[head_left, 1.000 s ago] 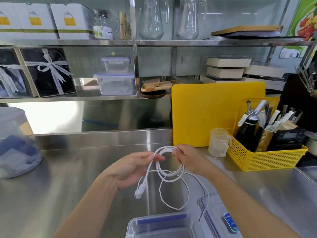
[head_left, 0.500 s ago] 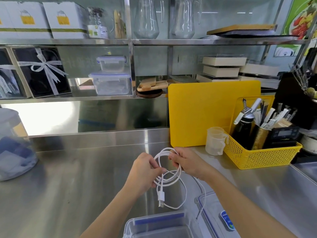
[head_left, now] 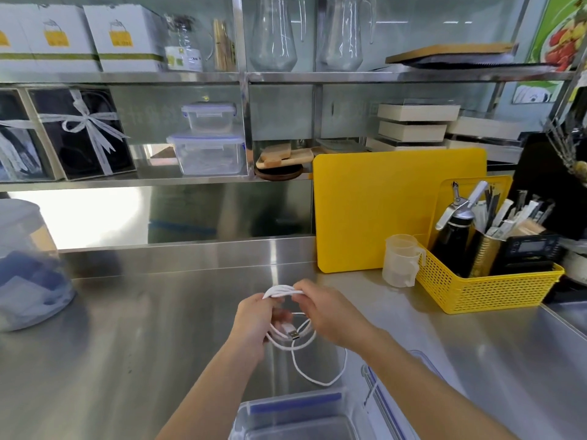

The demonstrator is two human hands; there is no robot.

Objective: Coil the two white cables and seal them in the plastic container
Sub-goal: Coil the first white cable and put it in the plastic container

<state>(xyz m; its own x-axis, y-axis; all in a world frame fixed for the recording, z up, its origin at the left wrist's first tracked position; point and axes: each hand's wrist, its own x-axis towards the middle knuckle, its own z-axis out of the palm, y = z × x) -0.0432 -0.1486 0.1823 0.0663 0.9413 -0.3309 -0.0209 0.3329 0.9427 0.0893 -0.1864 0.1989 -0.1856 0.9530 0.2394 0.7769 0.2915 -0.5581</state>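
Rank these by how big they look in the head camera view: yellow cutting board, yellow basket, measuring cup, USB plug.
1. yellow cutting board
2. yellow basket
3. measuring cup
4. USB plug on the white cable, smallest though nearest the camera

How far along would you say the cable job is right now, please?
Done: several loops of one white cable are wound. In hand: the left hand and right hand grip that coil, a tail hanging loose. Left: a second one, not in view, then sealing the open container with the lid beside it.
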